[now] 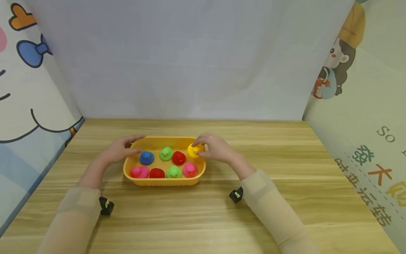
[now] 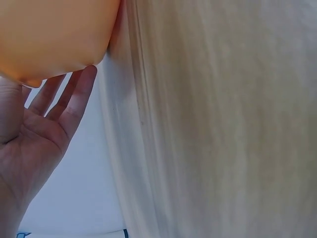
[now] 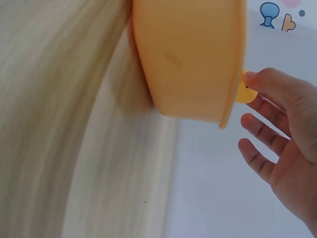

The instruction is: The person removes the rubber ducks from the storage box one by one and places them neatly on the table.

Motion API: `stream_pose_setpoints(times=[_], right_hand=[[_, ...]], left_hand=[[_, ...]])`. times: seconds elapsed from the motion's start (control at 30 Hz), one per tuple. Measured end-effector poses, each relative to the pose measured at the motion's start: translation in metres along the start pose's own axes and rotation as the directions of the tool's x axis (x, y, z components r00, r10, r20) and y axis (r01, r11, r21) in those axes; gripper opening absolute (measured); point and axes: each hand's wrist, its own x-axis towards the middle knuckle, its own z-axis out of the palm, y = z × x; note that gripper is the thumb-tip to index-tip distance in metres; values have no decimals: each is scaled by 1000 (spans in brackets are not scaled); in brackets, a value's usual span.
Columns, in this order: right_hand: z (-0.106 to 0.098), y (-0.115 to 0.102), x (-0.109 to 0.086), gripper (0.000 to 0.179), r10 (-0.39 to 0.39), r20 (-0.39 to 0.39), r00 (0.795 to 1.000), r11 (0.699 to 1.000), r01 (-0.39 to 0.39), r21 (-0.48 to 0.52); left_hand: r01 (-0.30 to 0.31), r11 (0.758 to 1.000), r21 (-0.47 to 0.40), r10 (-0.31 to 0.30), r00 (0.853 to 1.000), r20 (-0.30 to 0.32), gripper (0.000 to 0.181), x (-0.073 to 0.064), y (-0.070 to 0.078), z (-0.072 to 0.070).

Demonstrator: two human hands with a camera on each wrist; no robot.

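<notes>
A yellow-orange plastic basin stands on the table with several rubber ducks in it. My right hand pinches a yellow rubber duck between thumb and fingers at the basin's right end; the right wrist view shows this duck above the rim. At the left end, my left hand holds the basin, thumb over the rim and fingers along the outside. Fingertips touch the outer wall in the left wrist view. Inside lie a blue duck, green ducks, red ducks and pink ducks.
The wood-grain table extends around the basin on all sides. Small black devices sit by both wrists. A pale cloth backdrop rises at the back edge, with printed panels on either side.
</notes>
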Motion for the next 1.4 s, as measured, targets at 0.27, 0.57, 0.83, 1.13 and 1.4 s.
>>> stream_pose_setpoints(times=[0.27, 0.57, 0.83, 1.13, 1.4], right_hand=[[-15, 3, -9, 23, -41, -65, 997, 999, 43, 29], [-30, 10, -24, 23, -63, -148, 987, 996, 72, 52], [-45, 23, -37, 24, -20, -197, 980, 999, 27, 34], [-49, 41, -45, 25, 24, -215, 976, 1000, -24, 6], [-44, 60, -51, 24, 66, -256, 964, 998, -62, 21]], left_hand=[[22, 999, -26, -22, 1000, -8, 59, -3, -5, -6], [-20, 998, -65, 19, 1000, -7, 56, -9, -9, -7], [11, 999, -40, -12, 1000, -9, 56, -13, -9, -1], [-44, 999, -11, 44, 999, -20, 49, -11, -8, 2], [-35, 999, 11, 35, 999, -38, 48, -12, -6, 5]])
